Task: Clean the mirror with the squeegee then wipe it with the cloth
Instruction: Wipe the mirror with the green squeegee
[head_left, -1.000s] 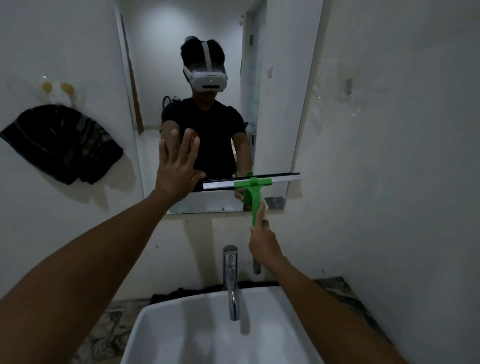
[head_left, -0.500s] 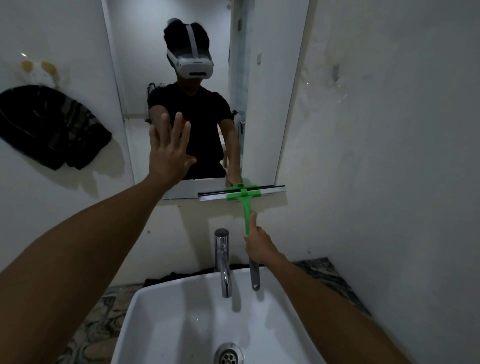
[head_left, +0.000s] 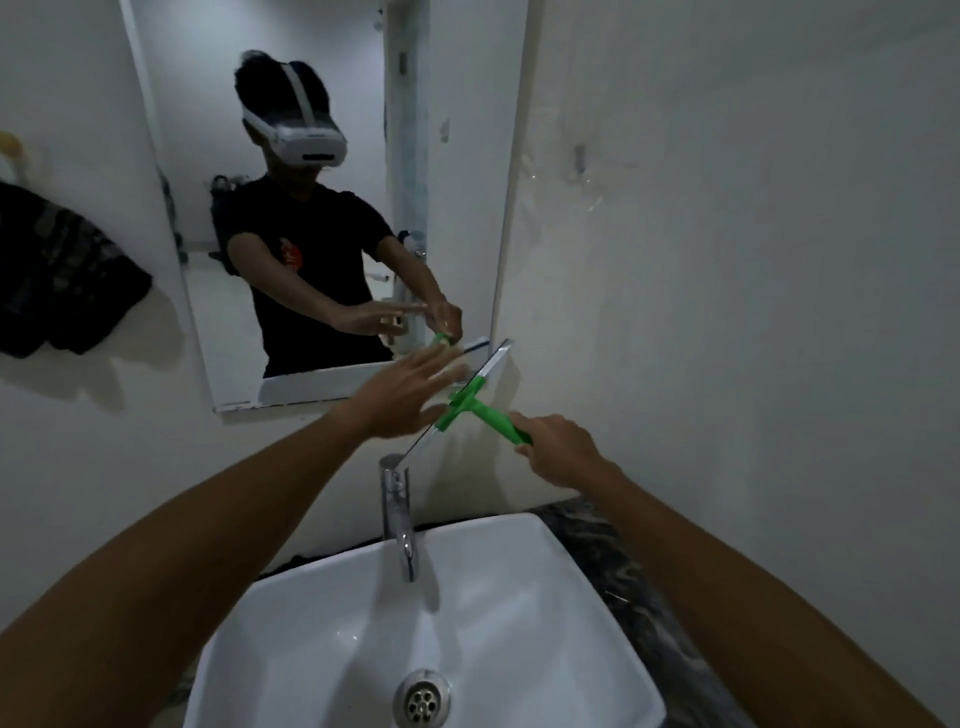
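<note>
The mirror (head_left: 332, 104) hangs on the white wall above the sink and reflects a person in a headset. My right hand (head_left: 558, 447) grips the green handle of the squeegee (head_left: 470, 402), which is off the glass and tilted diagonally, its blade running from the tap top up toward the mirror's lower right corner. My left hand (head_left: 410, 389) is open with fingers spread, just left of the blade and nearly touching it. A dark cloth (head_left: 57, 270) hangs on the wall left of the mirror.
A chrome tap (head_left: 397, 514) rises behind the white basin (head_left: 587, 613), directly under the squeegee. Dark marbled counter (head_left: 628, 571) surrounds the basin. The side wall stands close on the right.
The squeegee came down off the mirror's bottom edge and turned from level to diagonal. My left hand left the glass and moved right and down to the blade.
</note>
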